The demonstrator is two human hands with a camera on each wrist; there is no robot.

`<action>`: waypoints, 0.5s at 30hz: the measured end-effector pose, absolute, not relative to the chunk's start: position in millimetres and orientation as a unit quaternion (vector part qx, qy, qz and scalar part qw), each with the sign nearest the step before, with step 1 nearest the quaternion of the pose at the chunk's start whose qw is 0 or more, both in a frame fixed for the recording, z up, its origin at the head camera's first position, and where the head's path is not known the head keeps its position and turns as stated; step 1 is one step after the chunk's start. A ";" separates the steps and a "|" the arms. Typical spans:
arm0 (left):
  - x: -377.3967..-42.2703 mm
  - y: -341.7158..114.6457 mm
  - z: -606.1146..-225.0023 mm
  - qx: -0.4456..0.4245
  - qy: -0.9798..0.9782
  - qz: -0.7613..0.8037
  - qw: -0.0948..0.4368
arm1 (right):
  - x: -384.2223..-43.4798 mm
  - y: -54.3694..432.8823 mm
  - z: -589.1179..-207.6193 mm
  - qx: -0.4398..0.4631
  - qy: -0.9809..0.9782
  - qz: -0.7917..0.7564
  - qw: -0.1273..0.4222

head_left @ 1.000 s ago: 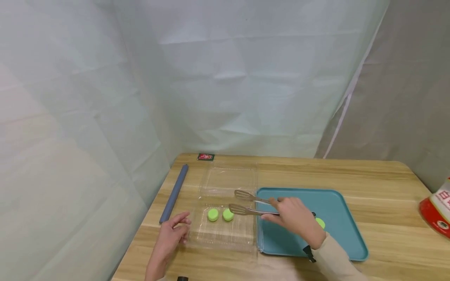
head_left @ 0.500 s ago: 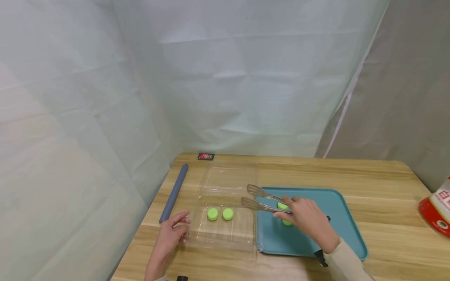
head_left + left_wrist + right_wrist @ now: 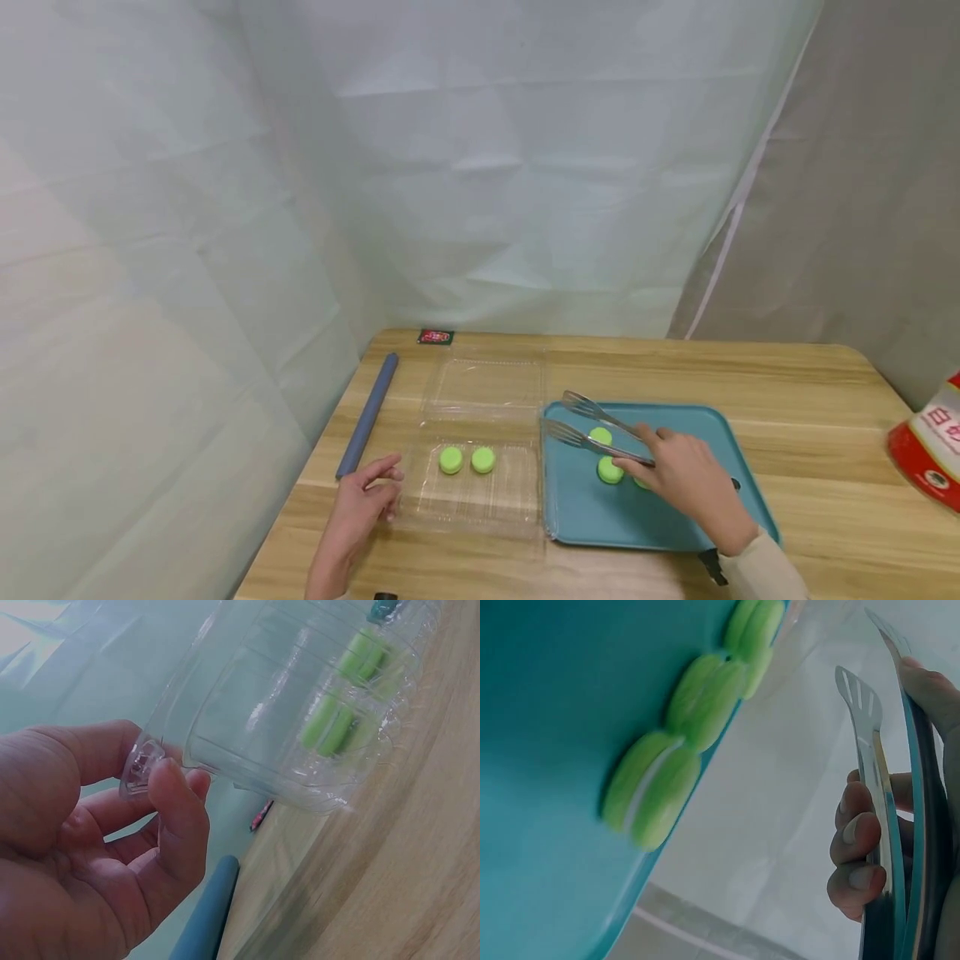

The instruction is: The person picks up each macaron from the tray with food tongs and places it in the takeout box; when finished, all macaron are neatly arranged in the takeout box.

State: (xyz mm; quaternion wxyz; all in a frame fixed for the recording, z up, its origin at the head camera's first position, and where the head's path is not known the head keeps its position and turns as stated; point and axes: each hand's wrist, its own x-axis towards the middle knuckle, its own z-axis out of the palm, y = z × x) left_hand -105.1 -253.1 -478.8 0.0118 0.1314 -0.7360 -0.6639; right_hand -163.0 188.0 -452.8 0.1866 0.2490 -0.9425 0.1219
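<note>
My right hand (image 3: 686, 473) grips metal tongs (image 3: 600, 447) above the teal tray (image 3: 660, 525). Their slotted ends (image 3: 861, 697) stand apart with nothing between them. Green macarons (image 3: 610, 470) lie on the tray below, one partly hidden by the hand; three show in a row in the right wrist view. My left hand (image 3: 360, 498) is at the left edge of a clear plastic box (image 3: 480, 508). In the left wrist view, its thumb and fingers pinch the box's corner rim (image 3: 142, 766). Two green macarons (image 3: 483, 460) sit side by side in the box, whose lid (image 3: 487, 385) lies folded back.
A blue-grey rod (image 3: 367, 415) lies along the table's left side. Near the back edge is a small dark packet (image 3: 436, 337) with a red print. A red and white package (image 3: 933, 446) stands at the far right. Pale sheets (image 3: 480, 208) hang behind the table (image 3: 817, 417).
My right hand and the tongs have moved right, from beside the box to over the tray, uncovering macarons there. The left hand and the box stay in place.
</note>
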 end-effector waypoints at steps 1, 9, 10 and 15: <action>-104.9 -253.0 -478.7 0.130 -0.736 -0.664 0.013 | -162.4 190.8 -453.2 0.243 -0.945 0.120 0.181; -104.8 -252.9 -477.9 0.121 -0.736 -0.665 0.017 | -162.5 211.3 -462.5 0.246 -0.945 0.102 0.189; -104.7 -252.9 -477.8 0.122 -0.736 -0.666 0.017 | -162.6 213.1 -463.8 0.248 -0.944 0.102 0.191; -104.2 -252.6 -477.4 0.129 -0.738 -0.662 0.014 | -161.1 221.1 -468.6 0.239 -0.948 0.096 0.184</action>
